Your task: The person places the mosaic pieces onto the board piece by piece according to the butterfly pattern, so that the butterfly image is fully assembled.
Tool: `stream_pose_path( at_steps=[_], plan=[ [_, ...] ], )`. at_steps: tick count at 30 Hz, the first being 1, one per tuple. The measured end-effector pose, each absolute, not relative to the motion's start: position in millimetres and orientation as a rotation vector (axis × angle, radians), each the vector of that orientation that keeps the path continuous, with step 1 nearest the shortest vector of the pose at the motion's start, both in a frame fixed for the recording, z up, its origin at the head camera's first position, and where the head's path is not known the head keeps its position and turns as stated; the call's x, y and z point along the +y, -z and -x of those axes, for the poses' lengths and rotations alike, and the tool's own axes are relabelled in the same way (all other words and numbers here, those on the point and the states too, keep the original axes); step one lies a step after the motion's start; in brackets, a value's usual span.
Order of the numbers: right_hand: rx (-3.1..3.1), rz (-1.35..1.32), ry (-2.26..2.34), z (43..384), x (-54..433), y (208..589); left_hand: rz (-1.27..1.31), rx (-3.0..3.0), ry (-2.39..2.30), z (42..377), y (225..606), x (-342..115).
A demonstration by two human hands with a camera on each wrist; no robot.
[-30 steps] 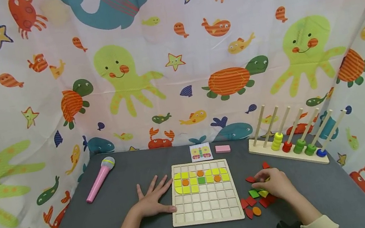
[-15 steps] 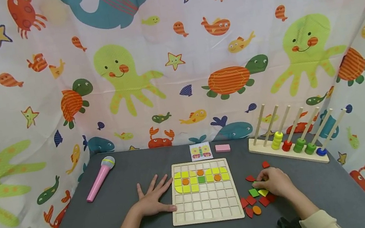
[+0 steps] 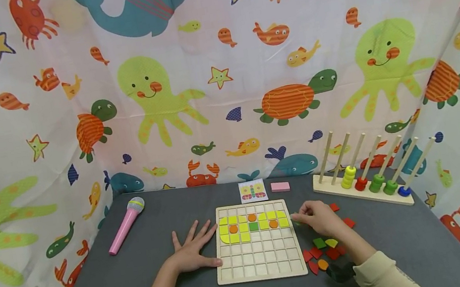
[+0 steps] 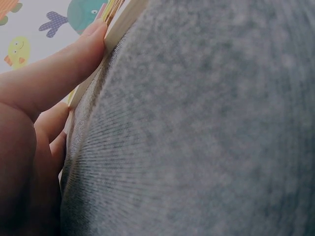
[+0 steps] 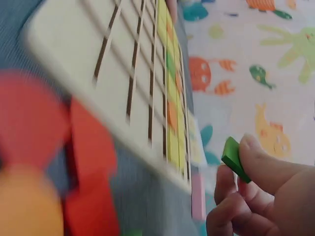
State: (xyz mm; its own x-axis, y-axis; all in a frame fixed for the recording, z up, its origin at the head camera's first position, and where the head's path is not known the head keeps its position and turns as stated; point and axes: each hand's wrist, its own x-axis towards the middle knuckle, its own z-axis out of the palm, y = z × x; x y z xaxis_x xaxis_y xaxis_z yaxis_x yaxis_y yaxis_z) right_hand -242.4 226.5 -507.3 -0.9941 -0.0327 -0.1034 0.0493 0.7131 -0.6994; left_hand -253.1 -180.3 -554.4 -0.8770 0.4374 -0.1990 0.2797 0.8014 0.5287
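Note:
My right hand (image 3: 319, 218) pinches a small green tile (image 5: 233, 158) between thumb and fingers, at the right edge of the wooden grid board (image 3: 259, 260). Yellow, orange and green tiles fill cells in the board's upper rows; the lower rows hold bare cells. Flat on the table, my left hand (image 3: 193, 254) lies with fingers spread, its thumb and fingertips touching the board's left edge. Loose red tiles (image 3: 316, 252), a green tile (image 3: 319, 243), a yellow tile (image 3: 331, 244) and an orange round tile (image 3: 323, 264) lie right of the board.
Behind the board are a small pattern card (image 3: 253, 191) and a pink block (image 3: 280, 186). A pink toy microphone (image 3: 126, 225) lies at the left. The peg stand with coloured rings (image 3: 363, 189) stands at the back right, before a printed curtain (image 3: 229, 138).
My right hand has left the loose tile pile and moved left and up to the board's edge, carrying the green tile. The left hand has stayed in place.

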Motion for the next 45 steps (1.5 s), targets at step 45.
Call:
stream_pose_path(
  at_steps=[45],
  plan=[
    [2.825,0.128,1.266,234.1,167.1,507.2,-0.547,2.677,-0.721,251.5,552.2,-179.0]
  ],
)
